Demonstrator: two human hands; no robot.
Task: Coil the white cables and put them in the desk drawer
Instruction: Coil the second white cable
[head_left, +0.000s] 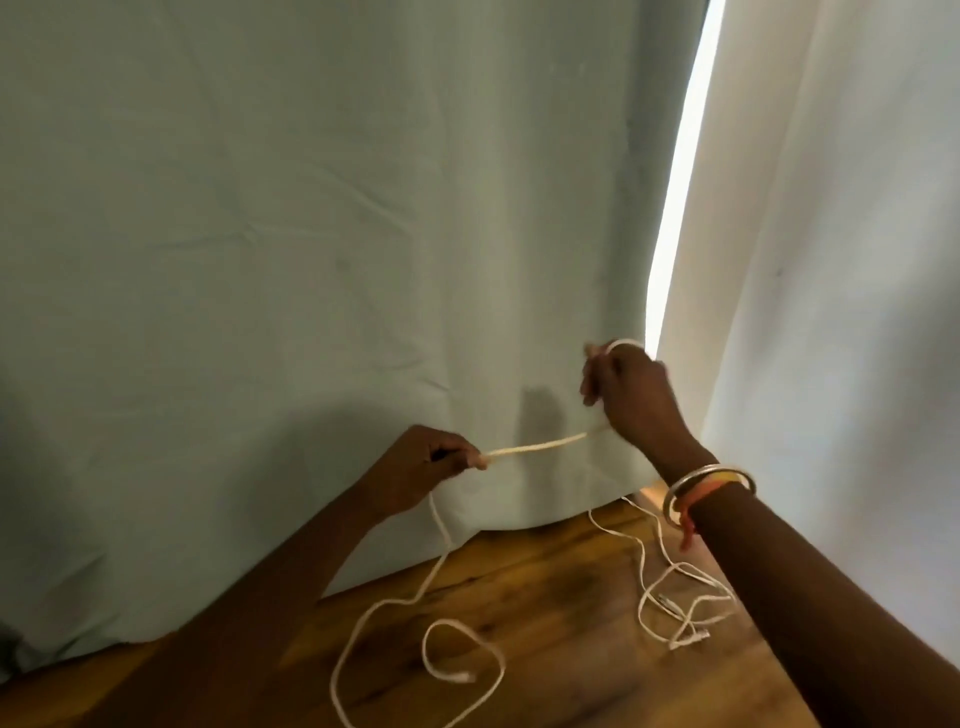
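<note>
A white cable (540, 446) is held taut between two hands in front of a pale green curtain (260, 260). The left hand (426, 462) is closed around the cable, pinched between thumb and fingers, and the right hand (631, 395), higher and to the right, is closed on the other end of the stretched span, with a small loop of cable seen arching over its knuckles. The hands are kept apart, joined only by the straight run of cable. From the left hand the rest of the cable is let down to the wooden floor (545, 582), where it lies in loose loops with its plug end resting near the middle of them. A second white cable (680, 603) is left in a loose tangle on the floor further right, below the right forearm, well apart from the first. A metal bangle (709, 488) and an orange thread are worn on the right wrist. A bright strip of light is seen between the curtain and a white wall (857, 260).
</note>
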